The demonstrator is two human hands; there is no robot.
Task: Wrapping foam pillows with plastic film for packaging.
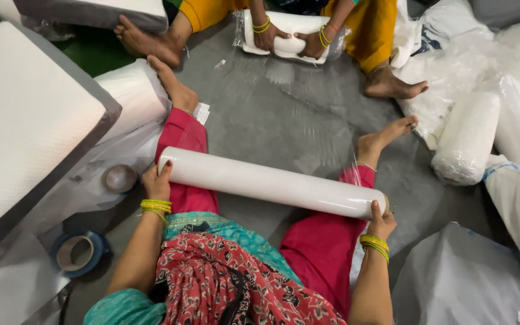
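Hidden: the person's forearms run out of the bottom edge; the face is not in view. The co-worker at the top is cut off above the knees, only feet, yellow trousers and two hands (pixel 290 41) showing.
Hard to make out: how far each palm closes over the roll's ends; the clear film trailing off the roll near the right ankle is barely visible.
Roll: a long white roll of stretch film (pixel 272 182) lies slantwise across the person's pink-trousered legs, its left end higher in the picture than its right end.
Left hand: the left hand (pixel 156 182) cups the roll's left end, thumb up against the rim, gripping it.
Right hand: the right hand (pixel 381 222) clasps the roll's right end, fingers curled around the core.
Beyond the roll: a bare stretch of grey floor sheet (pixel 284 108) lies between the roll and the co-worker's wrapped white bundle (pixel 287 36).
Left of the roll: two tape rolls (pixel 80 253) and a grey-edged mattress (pixel 25 120) crowd close.
Right of the roll: wrapped white pillows (pixel 467 138) and plastic bags.
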